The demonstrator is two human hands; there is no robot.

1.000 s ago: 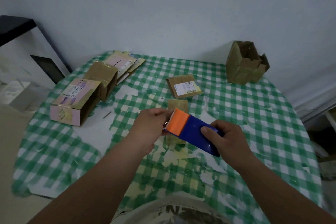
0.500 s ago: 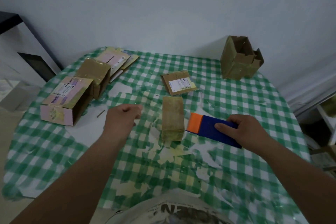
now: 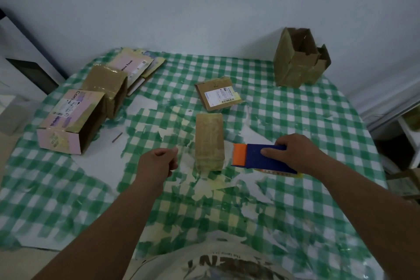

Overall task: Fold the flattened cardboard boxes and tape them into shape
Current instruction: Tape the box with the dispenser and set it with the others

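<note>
Right hand (image 3: 295,154) grips the tape dispenser (image 3: 261,158) beside the taped box (image 3: 209,141); left hand (image 3: 156,163) curled, empty

A narrow box (image 3: 209,141) stood at the table's (image 3: 318,120) centre, a flat labelled box (image 3: 218,96) behind it, the tape dispenser (image 3: 261,158) just right, two assembled boxes (image 3: 86,109) far left, and an open box (image 3: 297,58) at the far right.
</note>
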